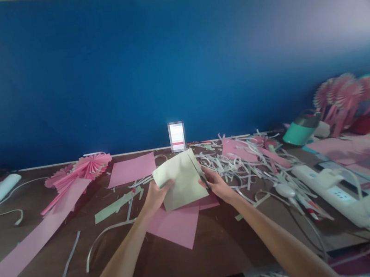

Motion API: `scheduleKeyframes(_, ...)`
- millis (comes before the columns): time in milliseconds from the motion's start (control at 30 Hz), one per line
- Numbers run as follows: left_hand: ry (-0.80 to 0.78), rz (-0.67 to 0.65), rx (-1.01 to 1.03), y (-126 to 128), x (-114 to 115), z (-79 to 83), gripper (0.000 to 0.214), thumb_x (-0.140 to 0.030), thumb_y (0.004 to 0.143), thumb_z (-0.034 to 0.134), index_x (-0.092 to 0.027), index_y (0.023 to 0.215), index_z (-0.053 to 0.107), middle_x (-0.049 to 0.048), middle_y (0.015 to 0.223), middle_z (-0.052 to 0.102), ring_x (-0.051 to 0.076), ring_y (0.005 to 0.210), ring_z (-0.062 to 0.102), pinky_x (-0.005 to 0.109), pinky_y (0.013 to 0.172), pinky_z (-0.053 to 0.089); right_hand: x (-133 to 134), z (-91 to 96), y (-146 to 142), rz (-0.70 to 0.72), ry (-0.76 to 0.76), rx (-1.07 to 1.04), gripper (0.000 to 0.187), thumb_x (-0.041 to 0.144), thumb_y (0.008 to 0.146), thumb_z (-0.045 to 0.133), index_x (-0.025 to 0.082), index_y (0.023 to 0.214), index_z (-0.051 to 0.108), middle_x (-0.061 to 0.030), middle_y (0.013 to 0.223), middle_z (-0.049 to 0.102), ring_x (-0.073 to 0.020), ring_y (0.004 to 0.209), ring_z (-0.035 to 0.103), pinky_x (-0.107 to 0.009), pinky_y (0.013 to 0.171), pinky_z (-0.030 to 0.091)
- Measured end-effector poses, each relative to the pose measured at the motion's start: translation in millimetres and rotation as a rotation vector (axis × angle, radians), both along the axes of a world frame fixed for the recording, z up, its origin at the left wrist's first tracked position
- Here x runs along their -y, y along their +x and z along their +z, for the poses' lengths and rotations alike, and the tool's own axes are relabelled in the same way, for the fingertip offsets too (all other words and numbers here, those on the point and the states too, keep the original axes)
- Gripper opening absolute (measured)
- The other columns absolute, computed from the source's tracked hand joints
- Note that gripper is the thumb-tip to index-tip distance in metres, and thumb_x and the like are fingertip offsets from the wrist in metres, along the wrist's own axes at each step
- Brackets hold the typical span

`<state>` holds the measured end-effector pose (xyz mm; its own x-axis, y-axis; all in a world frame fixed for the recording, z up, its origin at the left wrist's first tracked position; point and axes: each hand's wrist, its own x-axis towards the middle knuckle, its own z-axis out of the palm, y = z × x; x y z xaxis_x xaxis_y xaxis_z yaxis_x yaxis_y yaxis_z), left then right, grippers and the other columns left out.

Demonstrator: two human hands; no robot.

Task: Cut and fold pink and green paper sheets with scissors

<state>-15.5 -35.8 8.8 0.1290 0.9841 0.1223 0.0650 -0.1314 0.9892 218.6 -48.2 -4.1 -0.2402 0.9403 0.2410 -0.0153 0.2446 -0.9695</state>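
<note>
My left hand [160,194] is closed on the left side of a pale yellow-green sheet of paper [181,181], thumb on top. The sheet is held tilted above the table. At its right edge, my right hand [216,184] is closed around dark scissors [205,181], mostly hidden by the fingers. A narrow strip [193,158] stands partly apart along that edge. Under the held sheet lies pink paper [178,226], and another pink sheet [132,169] lies farther back.
Paper strips [231,166] are heaped right of my hands. A power strip [334,194] with cables lies farther right, near a green container [298,132] and pink paper fans [349,91]. A folded pink fan [91,167] lies left. A lit phone [177,136] stands against the blue partition [158,58].
</note>
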Motion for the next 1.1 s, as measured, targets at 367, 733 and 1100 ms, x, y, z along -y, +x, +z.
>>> scheduleKeyframes(367, 0.013, 0.003, -0.026, -0.4, -1.8, -2.0, 0.046, -0.045, 0.072, 0.069, -0.017, 0.109, 0.063, 0.0106, 0.111, 0.066, 0.027, 0.100, 0.063, 0.037, 0.084, 0.053, -3.3, -5.6, 0.2, -0.028, 0.020, 0.038, 0.036, 0.052, 0.074, 0.065, 0.018, 0.074, 0.051, 0.0031, 0.065, 0.038, -0.0101, 0.059, 0.033, -0.022, 0.053, 0.030)
scheduleKeyframes(733, -0.037, 0.008, -0.030, -0.9, 0.4, 2.4, 0.052, -0.044, 0.073, 0.069, -0.019, 0.117, 0.059, 0.0094, 0.113, 0.065, 0.025, 0.103, 0.062, 0.036, 0.084, 0.054, -5.0, -7.2, 0.3, -0.028, 0.046, 0.029, 0.033, 0.042, 0.074, 0.067, 0.018, 0.069, 0.045, 0.0046, 0.063, 0.028, -0.0089, 0.057, 0.026, -0.023, 0.050, 0.022)
scheduleKeyframes(1100, -0.029, -0.021, 0.020, -0.6, 1.1, 2.4, 0.047, -0.044, 0.071, 0.070, -0.017, 0.109, 0.063, 0.0108, 0.111, 0.066, 0.027, 0.102, 0.063, 0.037, 0.085, 0.053, -4.5, -6.3, 0.5, -0.051, 0.030, 0.024, 0.029, 0.035, 0.071, 0.069, 0.018, 0.068, 0.047, 0.0044, 0.063, 0.035, -0.0087, 0.058, 0.033, -0.022, 0.052, 0.028)
